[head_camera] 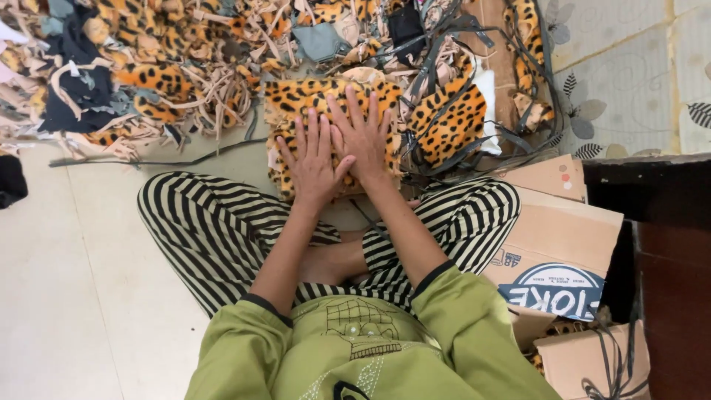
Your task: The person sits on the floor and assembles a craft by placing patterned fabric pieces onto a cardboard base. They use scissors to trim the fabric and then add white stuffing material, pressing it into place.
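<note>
I sit cross-legged on the floor in striped trousers and a green top. My left hand (312, 163) and my right hand (362, 137) lie flat, fingers spread, side by side on a stack of leopard-print fabric pieces (296, 100) just in front of my knees. The right hand's thumb slightly overlaps the left hand. Neither hand grips anything; both press on the top of the stack. Another leopard-print piece (452, 126) with a white underside lies to the right of the stack.
A big heap of fabric scraps and strips (148, 67) in leopard print, beige and dark cloth fills the floor beyond. Dark straps (444, 59) cross it at the right. Flattened cardboard boxes (563, 237) lie by my right knee, next to a dark wooden piece of furniture (666, 244).
</note>
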